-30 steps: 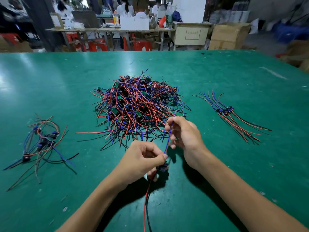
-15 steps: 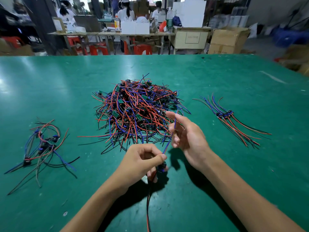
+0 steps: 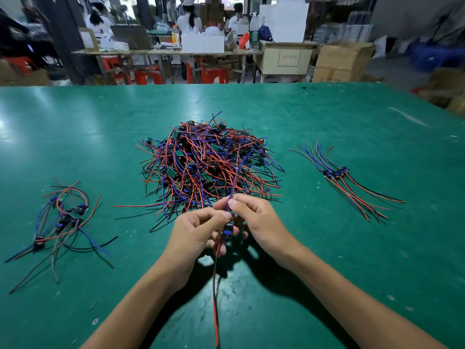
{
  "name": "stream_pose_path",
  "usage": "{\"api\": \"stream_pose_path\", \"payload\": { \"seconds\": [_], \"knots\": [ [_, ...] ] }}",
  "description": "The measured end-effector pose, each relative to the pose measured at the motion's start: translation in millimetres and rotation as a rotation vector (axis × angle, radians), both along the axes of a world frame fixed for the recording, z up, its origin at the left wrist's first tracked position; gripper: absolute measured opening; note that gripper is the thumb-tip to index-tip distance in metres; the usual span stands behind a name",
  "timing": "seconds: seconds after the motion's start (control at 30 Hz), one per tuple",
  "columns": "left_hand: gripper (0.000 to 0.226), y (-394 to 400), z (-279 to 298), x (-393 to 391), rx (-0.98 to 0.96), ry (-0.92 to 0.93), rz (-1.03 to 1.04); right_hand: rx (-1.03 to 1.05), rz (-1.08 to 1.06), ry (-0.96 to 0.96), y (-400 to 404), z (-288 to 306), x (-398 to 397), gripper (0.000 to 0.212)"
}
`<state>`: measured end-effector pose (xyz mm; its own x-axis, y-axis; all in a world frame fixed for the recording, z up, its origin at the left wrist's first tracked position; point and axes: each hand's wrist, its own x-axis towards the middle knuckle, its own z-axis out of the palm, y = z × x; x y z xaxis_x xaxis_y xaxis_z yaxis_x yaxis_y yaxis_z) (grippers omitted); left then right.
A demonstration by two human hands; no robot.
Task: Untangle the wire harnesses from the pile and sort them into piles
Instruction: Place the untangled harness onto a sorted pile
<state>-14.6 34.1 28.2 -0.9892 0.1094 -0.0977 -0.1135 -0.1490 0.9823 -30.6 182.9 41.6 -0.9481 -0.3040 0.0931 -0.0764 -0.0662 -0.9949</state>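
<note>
Table (image 3: 327, 117): green top, scuffed, with glare at left.
Benches (image 3: 161, 52): behind, cluttered with white boxes (image 3: 202, 44) and bottles (image 3: 254, 31).
Stools (image 3: 146, 75): red, under benches.
Cardboard box (image 3: 339, 61): right of cream cabinet (image 3: 286, 59).
People: seated at benches, backs turned.

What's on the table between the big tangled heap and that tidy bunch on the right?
Nothing: in the head view, only bare green table separates the heap from the tidy bunch.
</note>
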Motion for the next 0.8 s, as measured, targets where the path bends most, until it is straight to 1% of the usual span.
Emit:
{"api": "stream_pose_path", "payload": {
  "seconds": [0.1,0.2,0.37,0.5,0.6,0.7,0.77,0.8],
  "knots": [
    [0.017,-0.3,0.4,0.5,0.000,0.001,0.003,0.020,-0.034,0.016,-2.8,-2.7,-0.6,0.030],
    [0.014,0.0,1.7,1.1,0.002,0.010,0.002,0.020,-0.040,0.024,-2.1,-3.8,-1.3,0.029],
    [0.022,-0.1,2.3,1.0,-0.020,0.033,-0.015,-0.009,-0.047,0.056,-1.1,-4.7,-1.7,0.027],
    [0.030,1.3,2.2,2.3,-0.108,0.074,-0.026,0.024,-0.075,0.038,-4.0,-7.7,-1.8,0.024],
    [0.029,1.1,2.8,3.0,-0.124,0.087,-0.033,0.041,-0.082,0.008,-5.9,-9.3,-0.4,0.026],
    [0.025,0.3,3.8,5.1,-0.128,0.108,-0.105,-0.031,-0.124,-0.018,-4.8,-7.5,-1.9,0.031],
    [0.021,2.8,4.2,8.6,-0.167,0.130,-0.191,-0.065,-0.205,-0.038,-0.7,-3.3,-7.0,0.038],
    [0.019,4.3,5.0,10.1,-0.189,0.134,-0.225,-0.086,-0.255,-0.064,2.6,-0.4,-10.0,0.038]
  ]
}}
